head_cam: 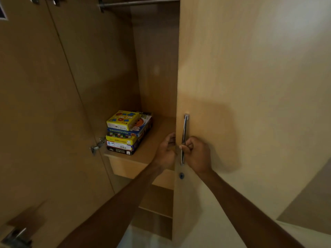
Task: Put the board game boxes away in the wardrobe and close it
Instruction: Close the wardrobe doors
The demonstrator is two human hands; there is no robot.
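A stack of several board game boxes rests on a wooden shelf inside the wardrobe, a yellow tic-tac-toe box on top and a black chess box at the bottom. The right wardrobe door stands partly across the opening. My right hand is shut on the door's metal handle. My left hand curls its fingers around the door's inner edge, just right of the stack.
The left door hangs open at the left with a hinge by the shelf. A metal hanging rail crosses the top. A drawer front and lower shelves sit under the boxes. A keyhole lies below the handle.
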